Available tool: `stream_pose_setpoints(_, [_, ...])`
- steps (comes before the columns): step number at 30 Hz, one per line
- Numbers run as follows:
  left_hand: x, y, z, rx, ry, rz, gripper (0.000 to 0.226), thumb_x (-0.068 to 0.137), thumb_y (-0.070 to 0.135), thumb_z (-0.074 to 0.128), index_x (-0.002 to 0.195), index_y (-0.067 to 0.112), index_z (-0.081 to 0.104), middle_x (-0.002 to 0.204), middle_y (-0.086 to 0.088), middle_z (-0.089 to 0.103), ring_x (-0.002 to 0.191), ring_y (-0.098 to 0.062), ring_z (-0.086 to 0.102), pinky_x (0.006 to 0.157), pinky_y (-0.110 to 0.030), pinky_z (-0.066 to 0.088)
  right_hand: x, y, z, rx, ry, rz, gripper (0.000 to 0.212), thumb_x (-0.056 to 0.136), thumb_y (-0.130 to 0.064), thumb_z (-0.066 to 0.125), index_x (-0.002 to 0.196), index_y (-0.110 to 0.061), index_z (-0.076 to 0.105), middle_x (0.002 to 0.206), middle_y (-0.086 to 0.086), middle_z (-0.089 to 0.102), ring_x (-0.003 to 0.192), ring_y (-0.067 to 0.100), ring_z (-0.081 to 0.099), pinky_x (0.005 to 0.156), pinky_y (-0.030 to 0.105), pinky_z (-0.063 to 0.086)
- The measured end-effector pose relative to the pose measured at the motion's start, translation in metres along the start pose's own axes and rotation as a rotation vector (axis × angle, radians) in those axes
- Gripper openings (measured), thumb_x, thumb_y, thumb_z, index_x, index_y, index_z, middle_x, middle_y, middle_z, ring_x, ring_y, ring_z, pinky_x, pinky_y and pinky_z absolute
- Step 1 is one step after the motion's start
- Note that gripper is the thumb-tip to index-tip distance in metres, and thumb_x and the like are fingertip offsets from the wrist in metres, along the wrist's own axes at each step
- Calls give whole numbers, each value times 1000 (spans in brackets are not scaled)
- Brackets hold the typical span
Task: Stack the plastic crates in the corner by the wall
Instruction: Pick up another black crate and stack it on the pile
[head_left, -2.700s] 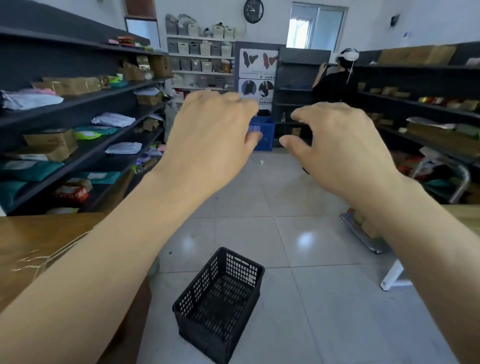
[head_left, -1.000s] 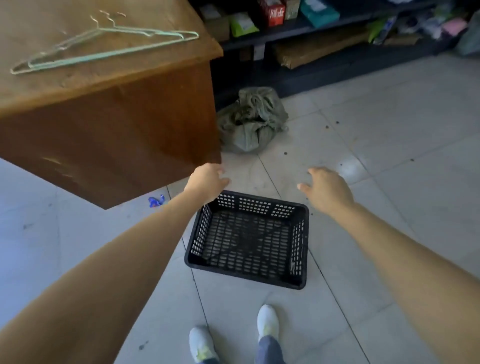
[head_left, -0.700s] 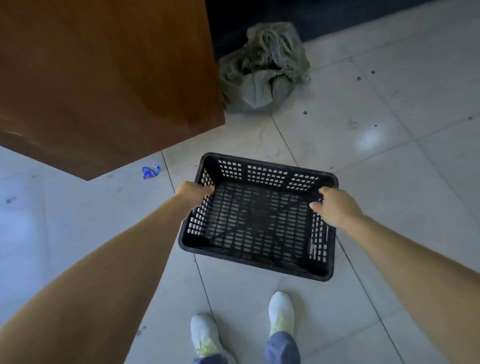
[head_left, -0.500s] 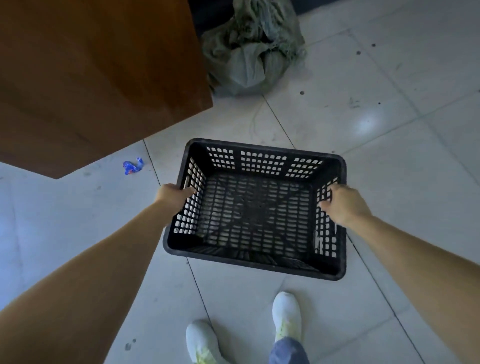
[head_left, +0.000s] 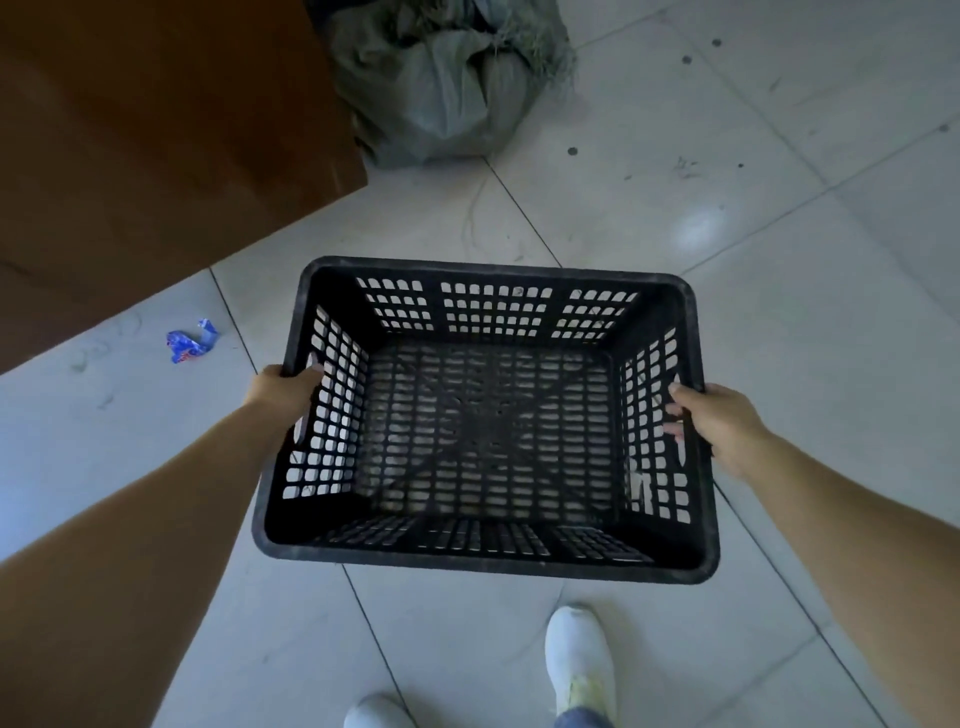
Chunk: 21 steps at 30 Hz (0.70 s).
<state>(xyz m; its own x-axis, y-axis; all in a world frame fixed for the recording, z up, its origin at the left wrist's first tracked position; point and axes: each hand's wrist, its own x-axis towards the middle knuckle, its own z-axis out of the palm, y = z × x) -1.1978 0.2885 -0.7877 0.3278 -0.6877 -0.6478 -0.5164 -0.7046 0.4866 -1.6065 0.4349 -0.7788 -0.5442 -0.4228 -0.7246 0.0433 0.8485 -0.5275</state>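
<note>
A black plastic crate (head_left: 488, 564) with perforated walls and floor sits in the middle of the view, open side up and empty, held above the tiled floor. My left hand (head_left: 283, 392) grips its left rim, fingers curled under the edge. My right hand (head_left: 714, 423) grips the right rim, fingertips showing through the side holes. No other crate is in view.
A brown wooden desk (head_left: 156, 130) fills the upper left. A grey-green sack (head_left: 441, 78) lies on the floor ahead. A blue wrapper (head_left: 189, 343) lies on the tiles at left. My white shoes (head_left: 582, 660) stand just below the crate.
My hands reached down, closed on the crate's two side rims, and lifted it; the crate now looks larger and nearer to me than half a second ago.
</note>
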Motion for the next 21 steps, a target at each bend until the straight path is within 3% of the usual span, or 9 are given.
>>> stream_pose_setpoints(4, [8, 2, -10, -147, -110, -111, 39, 90, 47, 53, 95, 9, 58, 86, -5, 60, 66, -21, 56, 52, -29, 44, 6, -4, 3, 190, -40, 140, 33, 89, -44, 56, 92, -12, 59, 78, 5, 61, 65, 18, 59, 65, 30, 49])
stream_pose_setpoints(10, [-20, 5, -41, -250, -179, -206, 46, 93, 53, 41, 71, 14, 52, 67, -3, 50, 55, -18, 45, 54, -28, 42, -29, -39, -13, 195, -3, 130, 39, 91, -50, 49, 80, -13, 56, 70, 4, 57, 59, 17, 54, 62, 29, 45])
stream_pose_setpoints(15, [-82, 30, -106, -329, -230, -268, 49, 92, 55, 39, 69, 13, 49, 65, -2, 47, 53, -18, 45, 51, -26, 40, -97, -90, -41, 169, 72, 142, 48, 95, -52, 37, 79, -11, 57, 64, 3, 53, 53, 17, 50, 54, 28, 44])
stream_pose_setpoints(21, [-180, 75, -200, -379, -201, -270, 53, 94, 55, 35, 67, 11, 45, 69, -5, 51, 59, -20, 50, 44, -22, 41, -208, -169, -77, 131, 87, 87, 51, 94, -54, 37, 75, -11, 57, 64, 3, 55, 53, 16, 50, 54, 28, 44])
